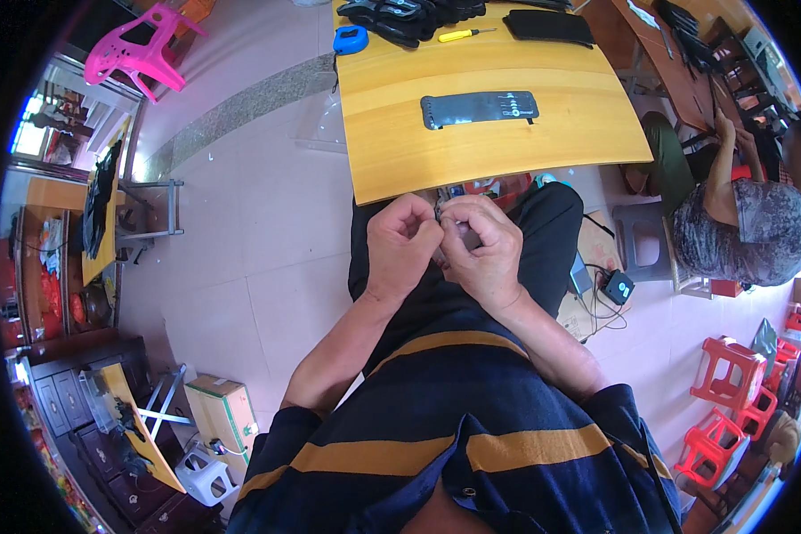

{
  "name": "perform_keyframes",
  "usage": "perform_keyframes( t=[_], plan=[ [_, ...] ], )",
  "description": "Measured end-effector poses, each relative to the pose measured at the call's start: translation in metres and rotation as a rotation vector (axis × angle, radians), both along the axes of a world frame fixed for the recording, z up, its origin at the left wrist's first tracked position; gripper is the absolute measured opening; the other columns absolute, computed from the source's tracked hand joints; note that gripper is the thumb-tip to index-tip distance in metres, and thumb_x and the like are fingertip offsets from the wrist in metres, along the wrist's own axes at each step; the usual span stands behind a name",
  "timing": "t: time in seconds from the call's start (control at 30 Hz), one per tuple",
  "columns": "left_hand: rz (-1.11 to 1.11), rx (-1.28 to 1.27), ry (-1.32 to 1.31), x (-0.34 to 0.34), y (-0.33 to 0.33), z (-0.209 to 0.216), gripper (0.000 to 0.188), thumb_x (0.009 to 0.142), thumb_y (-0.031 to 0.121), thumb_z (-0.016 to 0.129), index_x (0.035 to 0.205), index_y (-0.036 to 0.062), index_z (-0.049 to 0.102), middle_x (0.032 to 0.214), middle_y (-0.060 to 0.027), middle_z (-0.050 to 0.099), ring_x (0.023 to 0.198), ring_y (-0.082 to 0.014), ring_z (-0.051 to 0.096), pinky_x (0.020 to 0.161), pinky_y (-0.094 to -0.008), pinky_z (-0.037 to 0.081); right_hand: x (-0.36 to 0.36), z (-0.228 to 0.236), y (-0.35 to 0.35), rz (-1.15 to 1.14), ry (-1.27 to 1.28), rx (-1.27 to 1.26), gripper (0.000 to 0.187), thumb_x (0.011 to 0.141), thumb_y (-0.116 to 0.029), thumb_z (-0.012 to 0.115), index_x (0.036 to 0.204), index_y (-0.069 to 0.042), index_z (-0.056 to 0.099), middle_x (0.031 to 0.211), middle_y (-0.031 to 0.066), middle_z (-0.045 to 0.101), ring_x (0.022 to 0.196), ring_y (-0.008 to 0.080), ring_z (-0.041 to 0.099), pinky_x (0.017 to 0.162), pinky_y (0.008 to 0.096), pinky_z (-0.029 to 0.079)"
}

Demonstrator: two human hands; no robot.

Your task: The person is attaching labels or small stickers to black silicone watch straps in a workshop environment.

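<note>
My left hand [402, 245] and my right hand [482, 249] are pressed together over my lap, just below the near edge of the yellow wooden table [543, 142]. Both sets of fingers pinch a small dark part [442, 216] between them; most of it is hidden by my fingers. A flat black strip-shaped piece [479, 109] lies on the table ahead of my hands, untouched.
At the table's far edge lie a blue tape measure [350, 39], a yellow-handled screwdriver [465, 35], black gloves [409, 16] and a black pouch [550, 25]. Another person [739, 222] sits to the right. Red stools [730, 383] stand lower right; a pink chair [138, 49] upper left.
</note>
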State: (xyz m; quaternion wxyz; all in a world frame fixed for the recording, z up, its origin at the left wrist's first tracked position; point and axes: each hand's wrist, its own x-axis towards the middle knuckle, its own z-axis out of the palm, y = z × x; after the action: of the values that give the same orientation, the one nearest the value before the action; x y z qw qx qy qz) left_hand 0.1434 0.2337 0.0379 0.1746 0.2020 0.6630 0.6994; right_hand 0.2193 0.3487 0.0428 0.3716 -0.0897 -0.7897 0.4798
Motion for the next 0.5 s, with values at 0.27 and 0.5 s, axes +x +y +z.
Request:
perform_keyframes(
  t=[0.27, 0.5],
  plan=[
    [0.019, 0.019, 0.012, 0.000, 0.000, -0.003, 0.009, 0.083, -0.006, 0.062, 0.080, 0.0023, 0.059, 0.072, 0.0056, 0.057, 0.064, -0.0006, 0.051, 0.056, -0.0192, 0.041, -0.002, -0.002, 0.001, 0.019, -0.029, 0.008, 0.014, 0.082, 0.005, 0.072, 0.092, -0.001, 0.065, 0.095, 0.0137, 0.070, 0.082, 0.0292, 0.071, 0.072, 0.0349, 0.056],
    [0.030, -0.112, 0.300, -0.001, 0.005, 0.004, 0.010, 0.081, -0.003, 0.066, 0.077, 0.0010, 0.058, 0.063, -0.0031, 0.055, 0.059, -0.0054, 0.052, 0.056, -0.0236, 0.046, 0.005, -0.016, 0.009, 0.223, -0.194, -0.623, 0.005, 0.098, -0.005, 0.069, 0.101, -0.001, 0.071, 0.083, 0.0008, 0.070, 0.074, 0.0081, 0.065, 0.067, 0.0253, 0.052]
  ],
)
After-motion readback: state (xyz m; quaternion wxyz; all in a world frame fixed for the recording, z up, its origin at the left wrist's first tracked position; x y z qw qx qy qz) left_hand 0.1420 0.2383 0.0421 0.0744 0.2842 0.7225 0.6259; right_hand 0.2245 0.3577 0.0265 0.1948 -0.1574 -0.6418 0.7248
